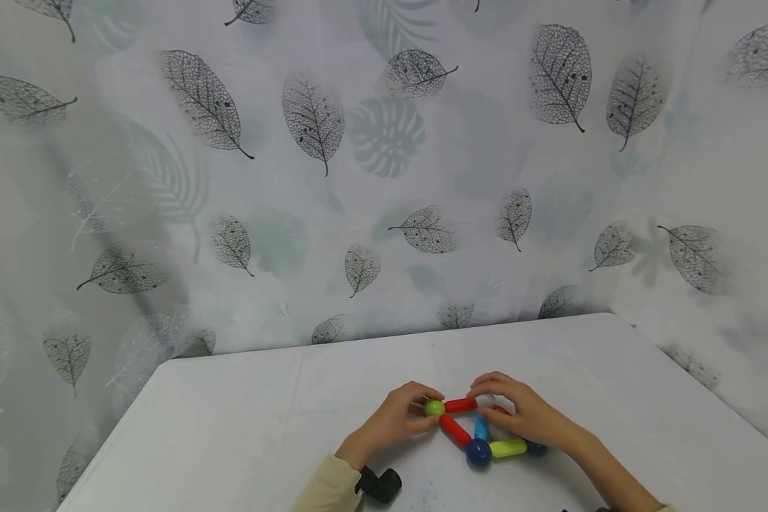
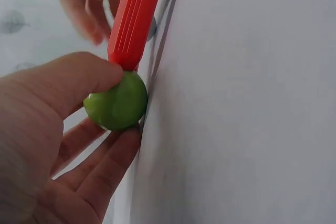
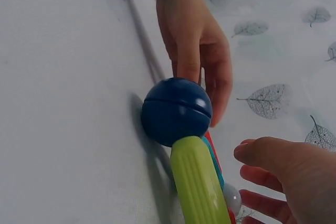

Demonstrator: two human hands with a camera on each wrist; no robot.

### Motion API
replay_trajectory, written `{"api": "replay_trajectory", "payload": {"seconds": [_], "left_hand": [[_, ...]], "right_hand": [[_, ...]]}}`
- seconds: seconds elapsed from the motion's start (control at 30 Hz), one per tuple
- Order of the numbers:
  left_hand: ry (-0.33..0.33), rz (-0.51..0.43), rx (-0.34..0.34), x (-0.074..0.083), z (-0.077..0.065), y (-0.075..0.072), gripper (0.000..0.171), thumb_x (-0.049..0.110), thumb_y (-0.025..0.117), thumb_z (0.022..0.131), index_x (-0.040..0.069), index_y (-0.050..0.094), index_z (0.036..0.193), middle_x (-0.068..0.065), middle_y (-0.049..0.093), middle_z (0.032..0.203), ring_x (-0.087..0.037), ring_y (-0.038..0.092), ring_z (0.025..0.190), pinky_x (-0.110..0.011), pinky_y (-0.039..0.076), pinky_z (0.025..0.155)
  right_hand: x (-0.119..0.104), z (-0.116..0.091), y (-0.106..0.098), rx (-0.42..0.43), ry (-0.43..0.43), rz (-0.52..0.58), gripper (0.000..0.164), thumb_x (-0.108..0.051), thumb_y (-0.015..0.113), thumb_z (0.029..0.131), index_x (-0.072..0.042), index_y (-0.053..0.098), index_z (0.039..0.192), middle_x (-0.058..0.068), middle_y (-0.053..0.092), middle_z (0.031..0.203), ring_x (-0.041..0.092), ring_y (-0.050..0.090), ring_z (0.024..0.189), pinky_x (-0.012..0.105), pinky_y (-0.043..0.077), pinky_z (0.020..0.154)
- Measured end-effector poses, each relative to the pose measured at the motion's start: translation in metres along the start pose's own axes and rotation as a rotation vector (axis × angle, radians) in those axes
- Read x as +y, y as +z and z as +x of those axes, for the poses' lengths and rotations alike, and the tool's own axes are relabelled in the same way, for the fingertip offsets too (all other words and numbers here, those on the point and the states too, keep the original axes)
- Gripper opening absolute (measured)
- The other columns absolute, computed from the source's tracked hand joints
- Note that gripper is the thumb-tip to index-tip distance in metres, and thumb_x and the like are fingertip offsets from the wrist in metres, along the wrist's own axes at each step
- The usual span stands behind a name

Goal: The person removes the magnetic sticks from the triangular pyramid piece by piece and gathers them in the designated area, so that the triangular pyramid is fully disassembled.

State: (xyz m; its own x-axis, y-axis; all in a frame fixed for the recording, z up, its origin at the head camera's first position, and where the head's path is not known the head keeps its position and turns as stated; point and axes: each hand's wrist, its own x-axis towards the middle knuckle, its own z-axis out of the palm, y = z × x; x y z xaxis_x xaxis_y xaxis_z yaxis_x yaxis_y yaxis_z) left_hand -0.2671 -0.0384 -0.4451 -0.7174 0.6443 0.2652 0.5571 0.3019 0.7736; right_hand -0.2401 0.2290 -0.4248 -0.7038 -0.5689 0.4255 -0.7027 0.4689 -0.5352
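A flat frame of building-toy rods and balls lies on the white table (image 1: 230,427). My left hand (image 1: 400,414) holds the green ball (image 2: 118,103) at its left corner, thumb on top and fingers behind. Two red rods (image 1: 461,404) run from that ball. One leads to a white ball (image 3: 232,199), the other to a dark blue ball (image 1: 478,453). A light blue rod (image 1: 481,429) and a yellow-green rod (image 1: 508,448) meet at the blue ball too. My right hand (image 1: 531,412) is spread around the white ball, its thumb apart from it; fingertip contact is unclear.
A second dark blue ball (image 1: 537,449) sits at the yellow-green rod's right end, and another red piece (image 1: 501,409) is partly hidden under the right hand. A black wrist camera (image 1: 381,486) is on the left wrist. Behind the table hangs a leaf-patterned curtain (image 1: 384,178).
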Motion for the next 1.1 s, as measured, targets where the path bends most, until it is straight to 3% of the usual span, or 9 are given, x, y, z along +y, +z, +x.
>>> {"api": "replay_trajectory", "payload": {"seconds": [0.2,0.37,0.53,0.7,0.83,1.1], "left_hand": [[0.029,-0.025,-0.039,0.008,0.002,0.012,0.031,0.002,0.069,0.089,0.000,0.062,0.119,-0.012,0.062,0.114,-0.016,0.061,0.105,-0.018,0.049,0.090],[0.031,-0.054,-0.041,0.012,0.002,0.018,0.031,0.003,0.070,0.088,0.000,0.063,0.118,-0.011,0.062,0.113,-0.011,0.060,0.104,-0.018,0.049,0.090],[0.031,-0.051,-0.029,0.014,0.002,0.019,0.030,0.003,0.071,0.088,0.002,0.064,0.117,-0.011,0.061,0.118,-0.014,0.062,0.104,-0.019,0.050,0.090],[-0.021,-0.083,-0.034,0.014,0.001,0.018,0.031,0.005,0.071,0.088,0.006,0.065,0.118,-0.008,0.065,0.116,-0.012,0.062,0.104,-0.019,0.050,0.089],[-0.025,-0.106,-0.023,0.013,0.002,0.018,0.031,0.003,0.072,0.086,0.006,0.066,0.117,-0.008,0.066,0.115,-0.014,0.062,0.104,-0.020,0.051,0.088],[-0.038,-0.114,-0.023,0.013,0.002,0.017,0.031,0.004,0.073,0.086,0.007,0.067,0.116,-0.007,0.066,0.115,-0.014,0.063,0.104,-0.022,0.051,0.090]], "right_hand": [[0.001,0.002,0.008,-0.009,-0.053,0.044,0.021,-0.013,0.066,0.093,-0.007,0.064,0.113,0.002,0.065,0.112,0.014,0.059,0.104,0.028,0.052,0.089],[0.001,0.001,0.015,-0.043,0.006,0.075,0.021,-0.018,0.066,0.094,-0.008,0.066,0.112,0.003,0.068,0.105,0.012,0.061,0.094,0.026,0.054,0.080],[0.000,-0.001,0.020,-0.037,0.063,0.021,0.021,-0.024,0.067,0.093,-0.011,0.069,0.110,-0.002,0.069,0.102,0.007,0.057,0.090,0.025,0.051,0.075],[0.000,-0.001,0.022,-0.021,0.044,0.013,0.019,-0.022,0.067,0.093,-0.013,0.068,0.110,-0.003,0.068,0.101,0.007,0.055,0.088,0.025,0.050,0.074],[-0.001,-0.001,0.024,-0.012,0.036,-0.004,0.018,-0.022,0.067,0.093,-0.013,0.068,0.109,-0.004,0.068,0.100,0.006,0.056,0.087,0.026,0.050,0.074],[-0.001,0.002,0.026,-0.021,0.075,-0.135,0.020,-0.028,0.068,0.092,-0.016,0.068,0.108,-0.007,0.067,0.099,0.008,0.057,0.090,0.029,0.050,0.077]]}}
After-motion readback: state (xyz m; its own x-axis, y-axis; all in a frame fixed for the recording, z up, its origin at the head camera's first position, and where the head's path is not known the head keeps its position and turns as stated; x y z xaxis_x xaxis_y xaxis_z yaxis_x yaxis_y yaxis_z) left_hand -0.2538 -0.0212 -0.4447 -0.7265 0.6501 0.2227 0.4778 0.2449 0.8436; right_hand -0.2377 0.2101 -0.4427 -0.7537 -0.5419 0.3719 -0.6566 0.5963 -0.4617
